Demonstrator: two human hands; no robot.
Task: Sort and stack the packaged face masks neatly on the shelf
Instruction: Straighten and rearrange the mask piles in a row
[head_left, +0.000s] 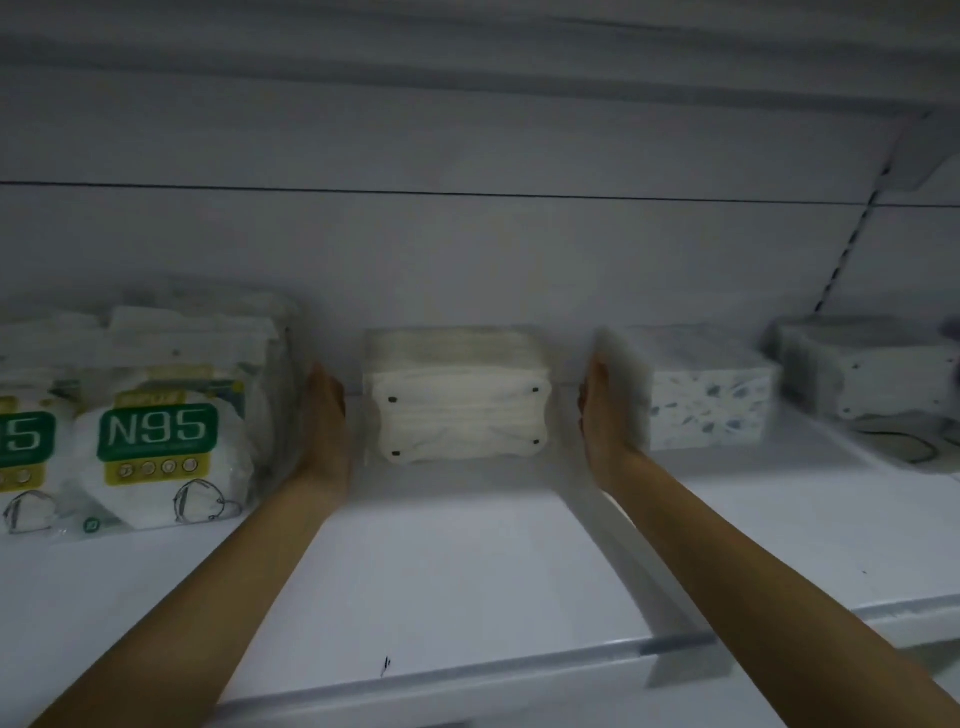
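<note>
White masks in a clear plastic pack (460, 402) sit in the middle of the white shelf (467, 571), near the back wall. I see my left hand (326, 415) and right hand (605, 415) on either side of it, fingers straight, holding nothing. The left is just beside the green-labelled N95 mask packs (166, 431), the right just beside the speckled white pack (711, 405).
</note>
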